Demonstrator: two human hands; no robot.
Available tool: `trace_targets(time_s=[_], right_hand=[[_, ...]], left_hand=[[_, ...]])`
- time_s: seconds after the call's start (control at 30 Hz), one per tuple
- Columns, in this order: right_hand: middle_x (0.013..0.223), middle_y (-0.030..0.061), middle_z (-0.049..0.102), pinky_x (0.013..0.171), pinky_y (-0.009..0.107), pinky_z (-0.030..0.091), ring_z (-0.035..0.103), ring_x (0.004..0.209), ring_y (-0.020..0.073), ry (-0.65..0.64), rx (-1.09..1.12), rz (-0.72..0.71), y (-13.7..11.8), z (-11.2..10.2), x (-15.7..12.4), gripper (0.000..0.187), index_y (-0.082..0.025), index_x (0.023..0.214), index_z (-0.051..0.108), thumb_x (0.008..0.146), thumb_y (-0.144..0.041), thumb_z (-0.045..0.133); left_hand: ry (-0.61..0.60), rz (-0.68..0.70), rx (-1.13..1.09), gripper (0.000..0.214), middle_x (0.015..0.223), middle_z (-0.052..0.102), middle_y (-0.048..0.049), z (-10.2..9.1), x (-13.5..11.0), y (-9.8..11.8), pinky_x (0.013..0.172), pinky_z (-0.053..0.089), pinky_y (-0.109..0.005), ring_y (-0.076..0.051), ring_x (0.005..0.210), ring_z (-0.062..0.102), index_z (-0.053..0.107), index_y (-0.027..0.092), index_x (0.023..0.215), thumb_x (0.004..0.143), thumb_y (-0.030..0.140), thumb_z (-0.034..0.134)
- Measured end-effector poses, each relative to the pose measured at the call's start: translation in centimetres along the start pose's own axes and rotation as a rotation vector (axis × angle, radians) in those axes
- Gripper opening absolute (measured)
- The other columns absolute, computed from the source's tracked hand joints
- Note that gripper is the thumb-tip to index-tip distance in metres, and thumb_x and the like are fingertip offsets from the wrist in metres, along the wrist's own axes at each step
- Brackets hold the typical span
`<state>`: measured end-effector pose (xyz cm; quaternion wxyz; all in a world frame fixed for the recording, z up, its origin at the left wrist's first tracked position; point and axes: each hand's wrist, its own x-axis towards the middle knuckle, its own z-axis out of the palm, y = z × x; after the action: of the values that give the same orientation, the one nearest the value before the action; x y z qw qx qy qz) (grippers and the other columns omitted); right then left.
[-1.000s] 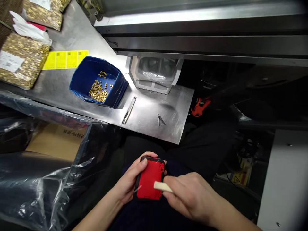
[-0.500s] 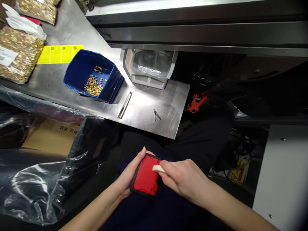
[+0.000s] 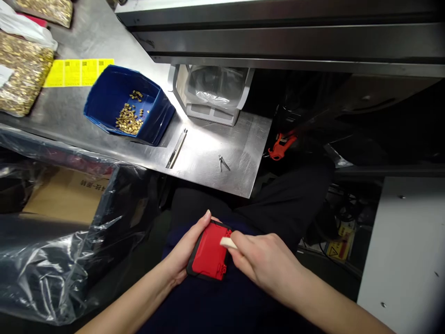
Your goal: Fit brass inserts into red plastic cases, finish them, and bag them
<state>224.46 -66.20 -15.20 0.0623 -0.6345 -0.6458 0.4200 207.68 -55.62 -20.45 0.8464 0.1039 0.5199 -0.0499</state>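
Observation:
Low in the middle of the view, over my lap, my left hand (image 3: pixel 184 253) grips a flat red part with a black rim (image 3: pixel 207 253) by its left edge. From the right, my right hand (image 3: pixel 266 264) pinches a small cream stick (image 3: pixel 227 242) whose tip rests on the part's upper right area. Both hands sit just below the steel worktop's front edge (image 3: pixel 194 178).
On the worktop stand a blue bin (image 3: pixel 104 99) with several small brass pieces (image 3: pixel 128 119), a metal strip (image 3: pixel 176 148), small tweezers (image 3: pixel 223 162) and a white holder (image 3: pixel 210 95). Bags of brass parts (image 3: pixel 21 76) and yellow labels (image 3: pixel 78 72) lie far left. Crumpled plastic (image 3: pixel 52 273) fills the left; an orange tool (image 3: pixel 281 144) hangs right.
The red part has turned in my left hand and shifted slightly left and up. My right hand has kept the cream stick against it. The view has tilted a little.

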Motion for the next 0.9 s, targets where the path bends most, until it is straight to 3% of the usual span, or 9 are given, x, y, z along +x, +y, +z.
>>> trace_targets(time_s=[0.23,0.4,0.73,0.9], right_hand=[[0.079,-0.0025,0.072,0.052,0.032,0.024,0.069,0.064,0.0155,-0.062,-0.015,-0.04,-0.1,-1.0,0.2,0.014,-0.022,0.094,0.053,0.106,-0.027,0.045],[0.079,-0.003,0.071,0.052,0.033,0.023,0.068,0.063,0.0152,-0.07,-0.043,-0.125,-0.2,-1.2,0.7,0.014,-0.022,0.094,0.053,0.105,-0.027,0.045],[0.081,-0.0017,0.074,0.053,0.03,0.025,0.07,0.068,0.0152,-0.133,0.021,-0.013,0.3,-1.4,1.7,0.018,-0.022,0.094,0.054,0.106,-0.029,0.044],[0.079,-0.0017,0.073,0.052,0.031,0.023,0.07,0.066,0.0155,-0.093,-0.027,-0.058,0.1,-1.2,2.4,0.018,-0.022,0.093,0.054,0.106,-0.029,0.044]], left_hand=[[0.027,0.021,0.032,0.048,0.084,0.073,-0.0077,0.1,-0.5,0.5,0.063,0.054,-0.027,-0.02,0.07,0.068,0.066,0.018,0.099,0.091,0.065,0.062],[-0.009,0.095,0.076,0.045,0.092,0.073,-0.0098,-0.1,-0.6,0.7,0.076,0.056,-0.032,-0.025,0.085,0.071,0.066,0.017,0.099,0.094,0.062,0.061],[0.041,0.019,-0.017,0.049,0.085,0.071,-0.0076,-0.6,-0.3,0.2,0.066,0.054,-0.028,-0.02,0.072,0.068,0.066,0.018,0.1,0.092,0.066,0.06],[0.051,0.025,-0.046,0.049,0.083,0.071,-0.0066,-0.8,-0.3,0.0,0.066,0.054,-0.027,-0.019,0.071,0.067,0.067,0.018,0.098,0.092,0.066,0.061]])
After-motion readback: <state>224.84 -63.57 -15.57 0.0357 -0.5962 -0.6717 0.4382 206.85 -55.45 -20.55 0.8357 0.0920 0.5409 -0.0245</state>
